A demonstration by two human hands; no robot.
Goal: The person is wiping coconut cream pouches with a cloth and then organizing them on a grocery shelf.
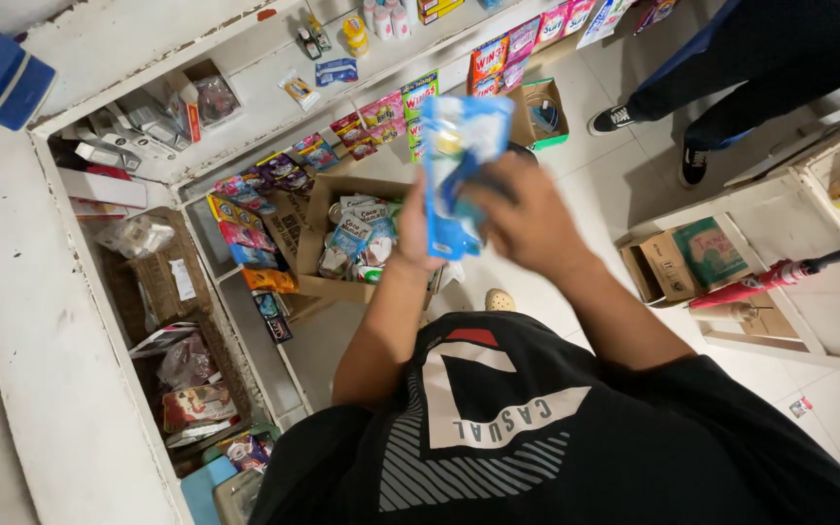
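We saw a blue and white packet (454,165) held upright in front of the chest, above the floor, blurred so that its print could not be made out. The left hand (412,233) closed on its lower left edge, fingers wrapped behind it, while the right hand (527,219) gripped its right side, fingers curled over the front; both hands were shut on the packet. Just below and behind the packet stood an open cardboard box (328,219) on the floor, filled with more small packets in pale and blue colours. To the left of the box, white shelves (235,321) carried rows of bright sachets (255,243) and wrapped goods, and a woven basket (162,282) sat in a lower compartment. Farther up, strips of pink and orange sachets (498,58) hung along a shelf edge. On the right, a second cardboard box (668,262) with a green packet rested on a low white shelf, and another person's legs and dark shoes (614,119) stood on the tiled floor (595,175).
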